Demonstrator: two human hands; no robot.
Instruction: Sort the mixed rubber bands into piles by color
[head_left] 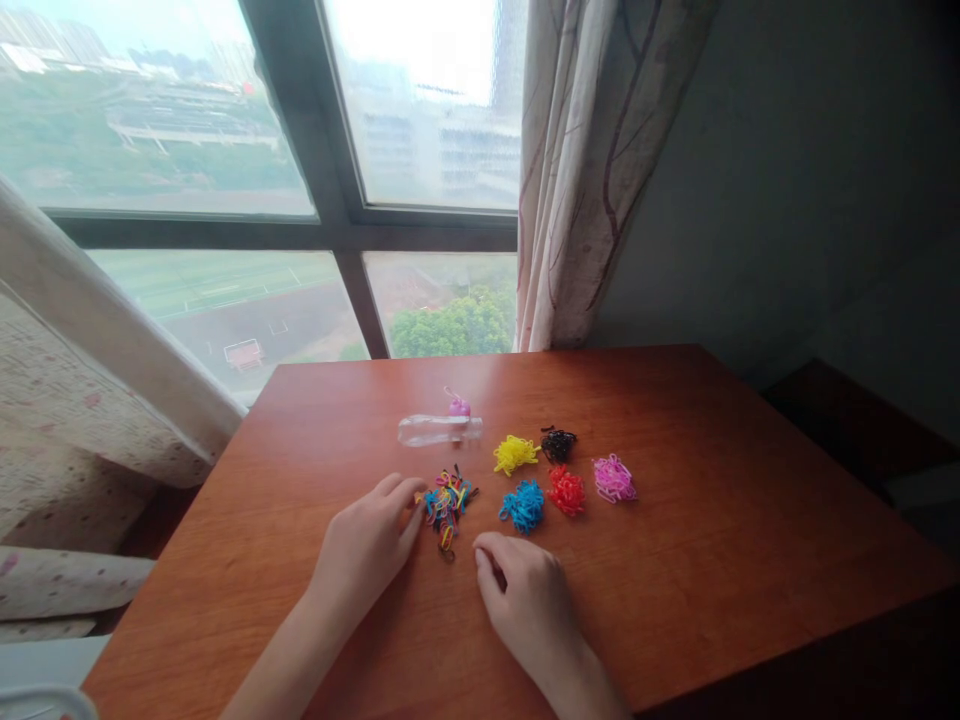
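A loose pile of mixed-colour rubber bands (448,497) lies on the wooden table. At its left edge is my left hand (373,530), thumb and forefinger closed around a small orange band. My right hand (529,590) rests on the table just below and right of this pile, its thumb and forefinger pinched together; whatever lies between the tips is too small to make out. Sorted heaps sit to the right: yellow bands (515,455), black bands (558,445), blue bands (523,507), red bands (566,491) and pink bands (614,479).
Behind the mixed pile, a clear plastic bottle (431,430) lies on its side, with a purple-pink cap with a loop (459,407) beside it. The table (712,560) meets a window (345,230) at the back. Curtains (577,180) hang on both sides.
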